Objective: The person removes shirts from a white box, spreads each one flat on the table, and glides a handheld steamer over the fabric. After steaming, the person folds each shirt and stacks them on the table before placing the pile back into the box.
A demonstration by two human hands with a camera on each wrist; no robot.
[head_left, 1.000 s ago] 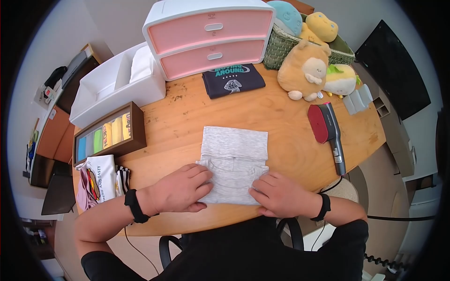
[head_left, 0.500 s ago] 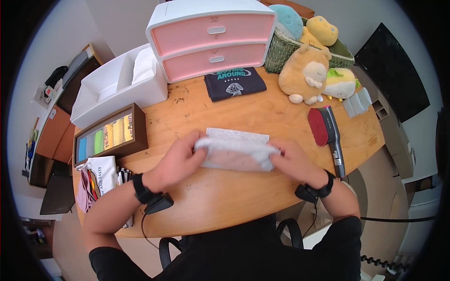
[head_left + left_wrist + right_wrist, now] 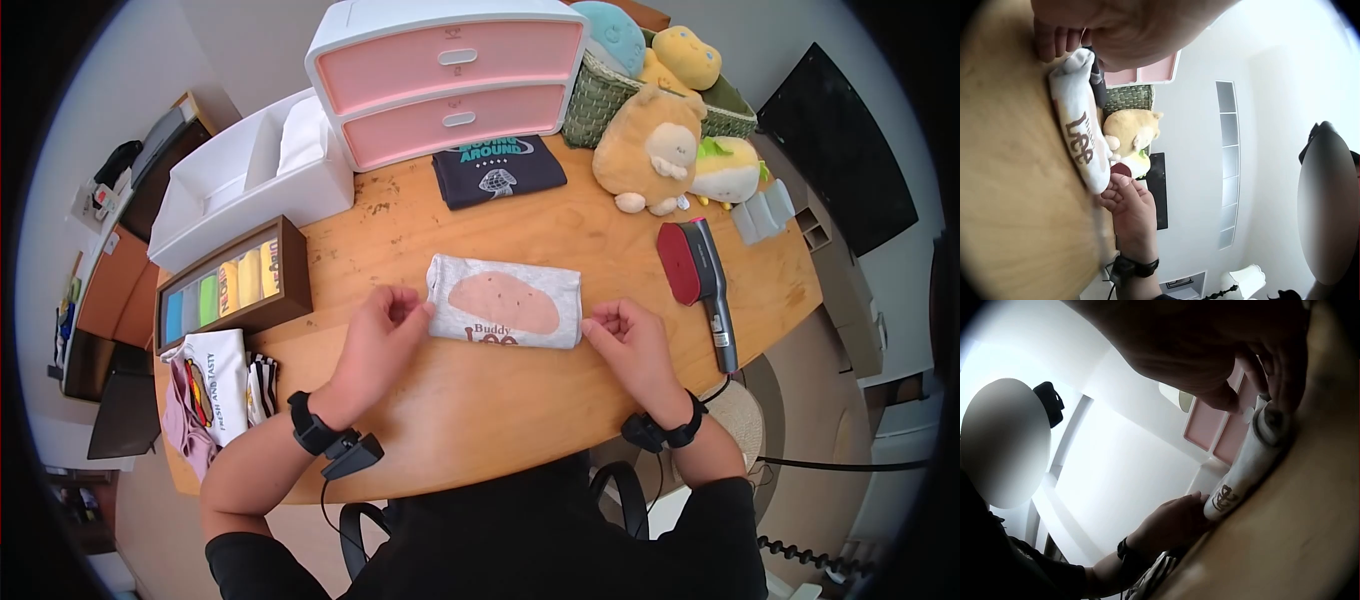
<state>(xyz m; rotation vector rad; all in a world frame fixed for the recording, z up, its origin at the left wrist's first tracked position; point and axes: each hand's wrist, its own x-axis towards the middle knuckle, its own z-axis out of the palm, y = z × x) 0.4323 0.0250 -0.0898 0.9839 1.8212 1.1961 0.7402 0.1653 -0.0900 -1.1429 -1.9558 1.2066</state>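
Note:
A grey T-shirt (image 3: 505,300), folded into a compact roll-like bundle, lies on the wooden table with its pink print and "Buddy Lee" lettering facing up. At its left end is my left hand (image 3: 385,335), thumb and curled fingers pinching the edge. My right hand (image 3: 635,350) does the same at the right end. In the left wrist view the T-shirt (image 3: 1079,128) stretches between both hands. The right wrist view shows the open layers of the bundle's end (image 3: 1270,425) between the right thumb and fingers.
Behind the bundle lies a dark folded T-shirt (image 3: 500,175) before a pink-and-white drawer unit (image 3: 400,75). On the left are a white bin (image 3: 245,225), a box of rolled clothes (image 3: 295,280) and folded clothes (image 3: 225,375). A red-faced brush (image 3: 680,265) and plush toys (image 3: 640,145) occupy the right.
The grey T-shirt was spread lower with its plain side up, then lifted and folded over. Now it rests as a smaller bundle, print upward, and my hands have moved to its ends.

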